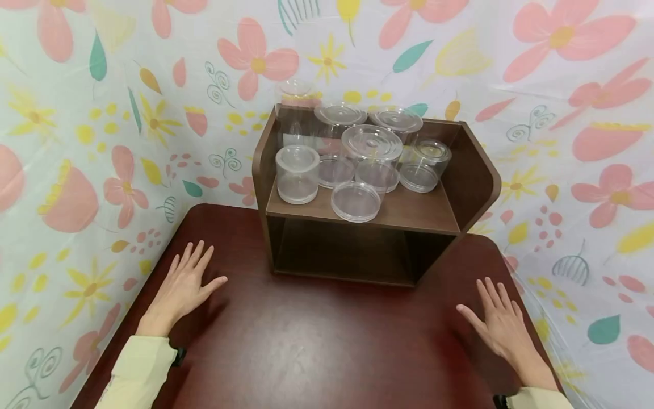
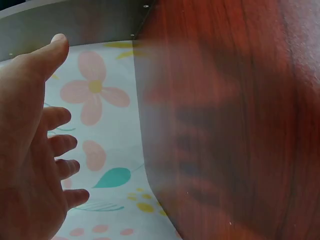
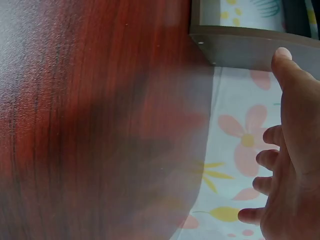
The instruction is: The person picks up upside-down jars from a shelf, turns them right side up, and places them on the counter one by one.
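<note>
My left hand [image 1: 183, 288] hovers over the table's left side, fingers extended and thumb spread, holding nothing. Over the right side my right hand [image 1: 502, 326] has the same spread pose and is likewise bare. Between and beyond them stands a brown two-level wooden shelf [image 1: 337, 250]. Its upper level carries several clear round plastic jars with lids, among them a frosted-looking jar [image 1: 297, 179] at the front left, a tall jar [image 1: 375, 150] in the middle and a small jar [image 1: 426, 165] at the right. Each wrist view shows its hand [image 2: 30, 135] beside the table edge.
The dark red wooden table [image 1: 306, 341] has rounded far corners. Floral-patterned sheets [image 1: 168, 113] hang close behind and along both sides. The shelf's side panels [image 1: 477, 182] rise around the jars, and its lower compartment opens toward me.
</note>
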`<control>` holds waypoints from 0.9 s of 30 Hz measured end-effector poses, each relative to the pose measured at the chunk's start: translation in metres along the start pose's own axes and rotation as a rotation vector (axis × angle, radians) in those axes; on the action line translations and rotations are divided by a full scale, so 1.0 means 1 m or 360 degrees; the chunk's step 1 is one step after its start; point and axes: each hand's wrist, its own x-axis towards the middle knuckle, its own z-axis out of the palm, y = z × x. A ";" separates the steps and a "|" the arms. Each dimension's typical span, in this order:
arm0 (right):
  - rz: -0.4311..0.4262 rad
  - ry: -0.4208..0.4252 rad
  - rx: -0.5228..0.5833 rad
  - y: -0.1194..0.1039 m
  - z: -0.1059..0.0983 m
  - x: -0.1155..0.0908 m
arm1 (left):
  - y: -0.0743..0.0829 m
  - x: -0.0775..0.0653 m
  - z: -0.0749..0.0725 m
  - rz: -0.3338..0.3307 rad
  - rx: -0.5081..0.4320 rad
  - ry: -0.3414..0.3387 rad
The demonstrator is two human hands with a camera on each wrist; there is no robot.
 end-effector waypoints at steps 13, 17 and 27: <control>-0.0124 0.0244 0.0319 -0.020 -0.013 0.004 | 0.019 0.010 -0.010 0.0014 -0.0271 0.0148; -0.0092 0.0323 0.0459 -0.035 -0.026 0.003 | 0.033 0.016 -0.017 -0.0023 -0.0411 0.0204; -0.0133 0.0479 0.0977 -0.074 -0.060 0.012 | 0.079 0.039 -0.034 0.0048 -0.0875 0.0336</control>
